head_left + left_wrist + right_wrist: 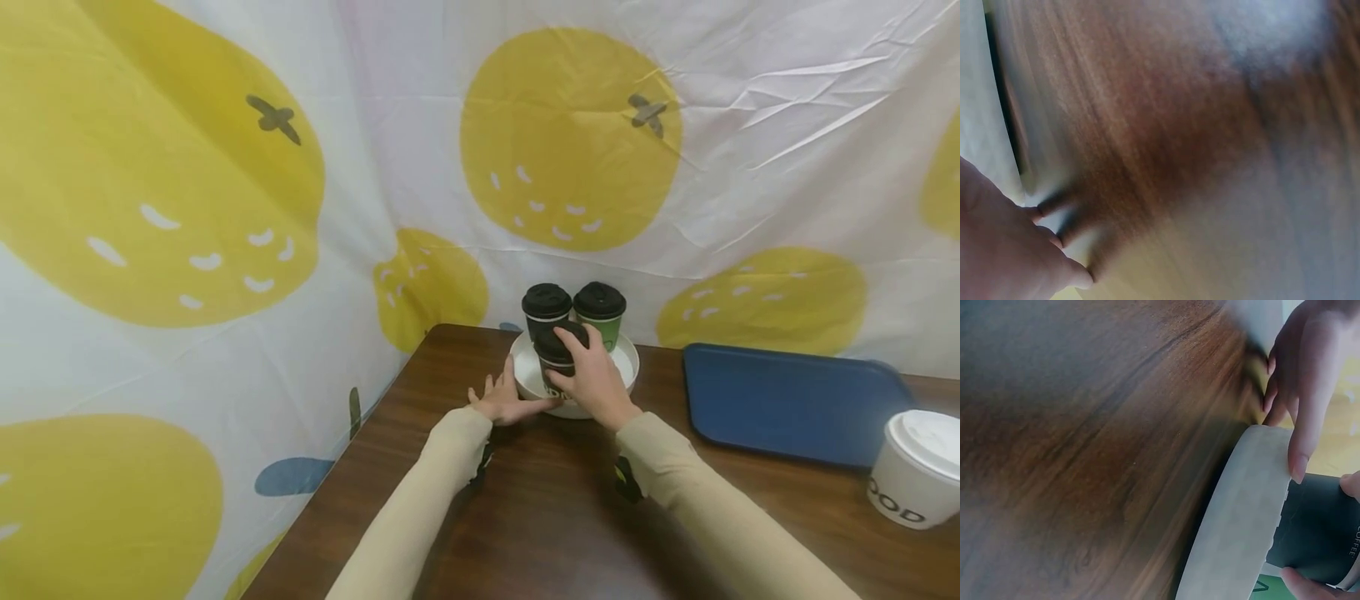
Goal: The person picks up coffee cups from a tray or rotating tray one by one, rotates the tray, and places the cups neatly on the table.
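Note:
My right hand [596, 379] grips a black paper coffee cup [1319, 525] with a black lid, fingers about its upper part. That cup stands at the near side of a round white tray [632, 367] with a low wall. Against the tray's near left rim rests my left hand [506, 406]; its thumb lies along the rim and its other fingers spread outward by the table. Behind the held cup, a dark cup [546, 307] and a green cup [611, 333], both black-lidded, stand on the tray. Whether the held cup's base touches the tray is hidden.
To the right, a blue rectangular tray [780, 404] lies on the brown wooden table [525, 517]. A white lidded tub [911, 487] with dark letters stands at its near right corner. A lemon-print cloth [420, 150] hangs behind the table and along its left side.

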`<state>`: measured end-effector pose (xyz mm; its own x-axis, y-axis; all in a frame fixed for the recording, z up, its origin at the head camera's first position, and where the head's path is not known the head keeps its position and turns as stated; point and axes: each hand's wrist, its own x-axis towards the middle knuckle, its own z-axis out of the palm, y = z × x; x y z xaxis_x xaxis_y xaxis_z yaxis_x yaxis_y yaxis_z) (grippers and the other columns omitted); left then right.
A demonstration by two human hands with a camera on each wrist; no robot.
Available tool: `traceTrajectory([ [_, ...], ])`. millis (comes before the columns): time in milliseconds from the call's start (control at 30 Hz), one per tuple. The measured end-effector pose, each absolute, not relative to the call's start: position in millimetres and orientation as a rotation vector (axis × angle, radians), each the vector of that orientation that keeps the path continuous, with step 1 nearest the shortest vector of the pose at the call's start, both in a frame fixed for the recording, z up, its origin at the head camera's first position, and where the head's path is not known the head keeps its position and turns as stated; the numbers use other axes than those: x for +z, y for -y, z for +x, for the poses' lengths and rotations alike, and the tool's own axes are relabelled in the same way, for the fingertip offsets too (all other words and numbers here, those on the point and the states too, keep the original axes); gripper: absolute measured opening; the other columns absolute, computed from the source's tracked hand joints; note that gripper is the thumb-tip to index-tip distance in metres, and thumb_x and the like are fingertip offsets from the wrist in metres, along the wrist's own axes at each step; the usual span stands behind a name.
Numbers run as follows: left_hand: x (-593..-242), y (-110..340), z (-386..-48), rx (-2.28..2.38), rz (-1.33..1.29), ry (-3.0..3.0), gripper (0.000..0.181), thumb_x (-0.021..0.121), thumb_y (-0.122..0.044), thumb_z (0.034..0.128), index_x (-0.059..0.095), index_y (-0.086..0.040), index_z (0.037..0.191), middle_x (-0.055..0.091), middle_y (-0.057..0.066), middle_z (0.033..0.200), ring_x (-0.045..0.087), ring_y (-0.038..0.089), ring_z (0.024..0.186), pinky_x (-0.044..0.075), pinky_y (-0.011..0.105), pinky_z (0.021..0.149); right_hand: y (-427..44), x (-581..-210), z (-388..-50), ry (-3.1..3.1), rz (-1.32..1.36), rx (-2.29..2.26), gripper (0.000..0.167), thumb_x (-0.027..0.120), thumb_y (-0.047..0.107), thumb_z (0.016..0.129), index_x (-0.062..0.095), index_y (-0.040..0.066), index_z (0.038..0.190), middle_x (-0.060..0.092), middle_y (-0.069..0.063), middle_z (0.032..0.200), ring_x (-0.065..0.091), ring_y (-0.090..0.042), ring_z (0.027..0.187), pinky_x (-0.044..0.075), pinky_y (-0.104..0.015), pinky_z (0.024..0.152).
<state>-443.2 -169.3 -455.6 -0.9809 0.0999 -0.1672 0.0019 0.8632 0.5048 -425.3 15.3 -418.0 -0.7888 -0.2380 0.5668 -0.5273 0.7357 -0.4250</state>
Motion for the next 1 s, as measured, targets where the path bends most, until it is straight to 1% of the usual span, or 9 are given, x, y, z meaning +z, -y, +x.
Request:
traceTrajectory([
  [133, -456.1, 169.9, -443.5, 0.779, 0.082, -2.849, 0.127, 0.061, -0.079, 0.0823, -0.014, -0.021, 0.166, 0.014, 0.015, 0.175, 0.008, 0.04, 0.164, 0.006, 0.07, 0.126, -18.4, -417.6, -423.2, 2.46, 0.564, 0.801, 0.071, 0.085, 0.022, 0.086, 0.053, 0.01, 0.149, 0.042, -0.035, 0.152, 0.063, -0.053, 0.119, 0.056, -0.063, 0.094],
  [200, -461.2, 170.4, -448.7, 0.773, 0.075, -2.841, 0.127, 0.061, -0.08, 0.0817, -0.017, -0.023, 0.166, 0.012, 0.013, 0.176, 0.006, 0.039, 0.164, 0.004, 0.071, 0.126, -20.3, -416.3, -421.9, 2.457, 0.555, 0.797, 0.071, 0.085, 0.022, 0.086, 0.053, 0.009, 0.149, 0.041, -0.036, 0.153, 0.064, -0.053, 0.117, 0.057, -0.062, 0.093],
  [333, -468.4, 171.0, -456.6, 0.803, 0.075, -2.842, 0.131, 0.062, -0.083, 0.0783, -0.015, -0.024, 0.166, 0.012, 0.015, 0.175, 0.006, 0.04, 0.164, 0.003, 0.072, 0.126, -23.8, -410.3, -419.5, 2.427, 0.552, 0.791, 0.071, 0.085, 0.022, 0.086, 0.054, 0.009, 0.148, 0.04, -0.038, 0.153, 0.067, -0.054, 0.112, 0.058, -0.062, 0.089],
  [433, -470.3, 171.5, -458.0, 0.796, 0.081, -2.85, 0.131, 0.06, -0.085, 0.0776, -0.015, -0.024, 0.166, 0.012, 0.017, 0.175, 0.006, 0.04, 0.164, 0.003, 0.073, 0.125, -25.9, -406.0, -417.8, 2.408, 0.551, 0.791, 0.071, 0.086, 0.022, 0.085, 0.054, 0.01, 0.148, 0.039, -0.037, 0.153, 0.068, -0.054, 0.108, 0.059, -0.063, 0.085],
  [567, -471.8, 172.6, -457.9, 0.806, 0.083, -2.853, 0.132, 0.06, -0.085, 0.0774, -0.016, -0.024, 0.166, 0.012, 0.017, 0.175, 0.006, 0.041, 0.164, 0.002, 0.073, 0.125, -28.8, -403.0, -414.4, 2.396, 0.544, 0.791, 0.071, 0.086, 0.022, 0.085, 0.055, 0.011, 0.148, 0.04, -0.038, 0.153, 0.066, -0.055, 0.113, 0.057, -0.064, 0.088],
  [667, -471.6, 172.9, -457.3, 0.817, 0.074, -2.85, 0.132, 0.062, -0.084, 0.0771, -0.015, -0.024, 0.166, 0.013, 0.017, 0.175, 0.006, 0.042, 0.163, 0.001, 0.073, 0.125, -30.9, -400.6, -410.8, 2.393, 0.547, 0.786, 0.071, 0.086, 0.022, 0.085, 0.056, 0.01, 0.147, 0.041, -0.038, 0.152, 0.06, -0.056, 0.123, 0.054, -0.065, 0.096],
  [767, -471.3, 172.8, -457.4, 0.814, 0.066, -2.844, 0.132, 0.063, -0.083, 0.0772, -0.015, -0.024, 0.166, 0.013, 0.017, 0.175, 0.006, 0.042, 0.163, 0.001, 0.073, 0.125, -33.2, -397.7, -406.4, 2.394, 0.543, 0.791, 0.07, 0.087, 0.021, 0.084, 0.056, 0.01, 0.146, 0.041, -0.038, 0.152, 0.056, -0.058, 0.128, 0.051, -0.068, 0.101],
  [867, -471.6, 172.1, -458.5, 0.8, 0.066, -2.841, 0.132, 0.062, -0.083, 0.0774, -0.016, -0.024, 0.166, 0.012, 0.016, 0.175, 0.005, 0.041, 0.164, 0.001, 0.073, 0.125, -36.1, -395.2, -402.1, 2.396, 0.535, 0.805, 0.07, 0.086, 0.02, 0.085, 0.056, 0.009, 0.146, 0.041, -0.038, 0.152, 0.055, -0.06, 0.128, 0.051, -0.068, 0.1],
  [1000, -472.7, 171.6, -460.9, 0.813, 0.076, -2.848, 0.133, 0.062, -0.084, 0.0766, -0.017, -0.024, 0.166, 0.011, 0.016, 0.175, 0.005, 0.042, 0.163, 0.001, 0.073, 0.125, -39.8, -393.3, -397.9, 2.399, 0.527, 0.82, 0.07, 0.086, 0.018, 0.085, 0.055, 0.009, 0.147, 0.039, -0.038, 0.154, 0.061, -0.059, 0.12, 0.055, -0.066, 0.094],
])
